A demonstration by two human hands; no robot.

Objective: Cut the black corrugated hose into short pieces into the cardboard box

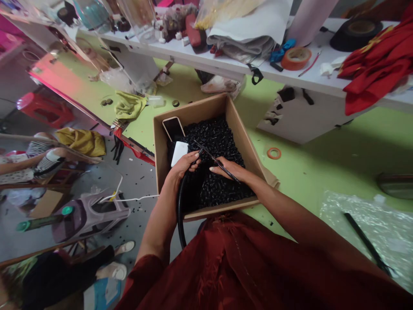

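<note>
Phone (174, 128) and white block (180, 153) are sitting on the black bits (219, 133) in a cardboard box (247, 144), kinda crowding the left hand (187, 164). That one's pinching a black tube (181, 211) over the box; right hand (227, 168) grips a thin dark tool (211, 154).

Glossy black plastic bits (222, 189) filled the matt brown cardboard box (248, 148); smooth white plastic (180, 153) showed near its left edge.

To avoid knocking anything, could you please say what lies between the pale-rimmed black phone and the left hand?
The head view shows a white rectangular object between the phone and the left hand.
</note>
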